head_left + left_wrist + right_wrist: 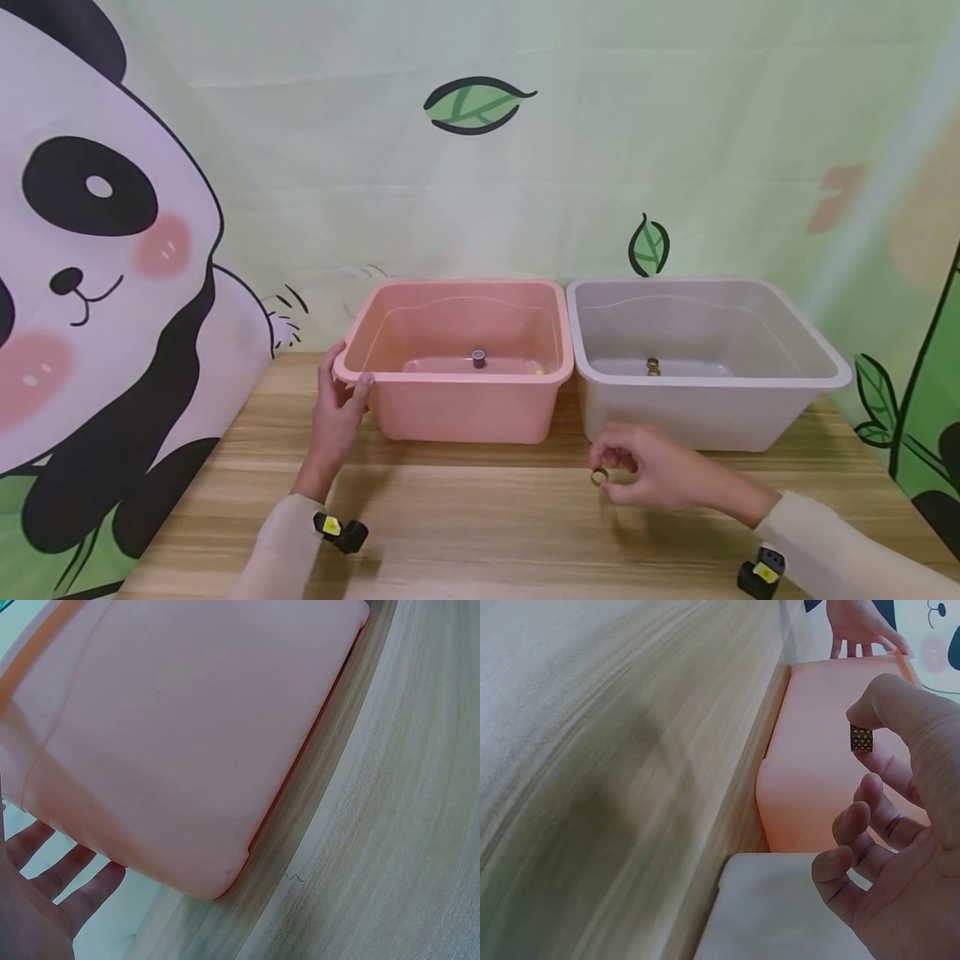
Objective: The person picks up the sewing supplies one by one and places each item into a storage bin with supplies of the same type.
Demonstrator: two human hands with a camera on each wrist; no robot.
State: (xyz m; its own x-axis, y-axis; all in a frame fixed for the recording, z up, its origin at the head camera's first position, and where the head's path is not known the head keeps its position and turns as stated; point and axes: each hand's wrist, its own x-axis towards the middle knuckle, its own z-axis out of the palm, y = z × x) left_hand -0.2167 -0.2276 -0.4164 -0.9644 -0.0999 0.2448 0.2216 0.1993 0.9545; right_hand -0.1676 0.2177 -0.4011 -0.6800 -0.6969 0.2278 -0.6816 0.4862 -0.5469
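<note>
My right hand (656, 467) pinches a gold-coloured ring (599, 477) between thumb and index finger, above the table in front of the grey bin (675, 412). Up close in the right wrist view, the ring (861, 739) has a dotted, textured outer band, while the other fingers are loosely curled. At the front left corner of the pink bin (465, 408), my left hand (337, 417) holds the rim, thumb in front and fingers along the side. Inside the pink bin lies a small dark and silvery ring (478, 358). Gold-coloured rings (653, 366) lie in the grey bin.
Both bins stand side by side on a wood-grain table (465, 533), close to a printed cloth backdrop (315, 150) with a panda and leaves. A small yellowish item (539, 372) shows just over the pink bin's front rim; its kind is unclear.
</note>
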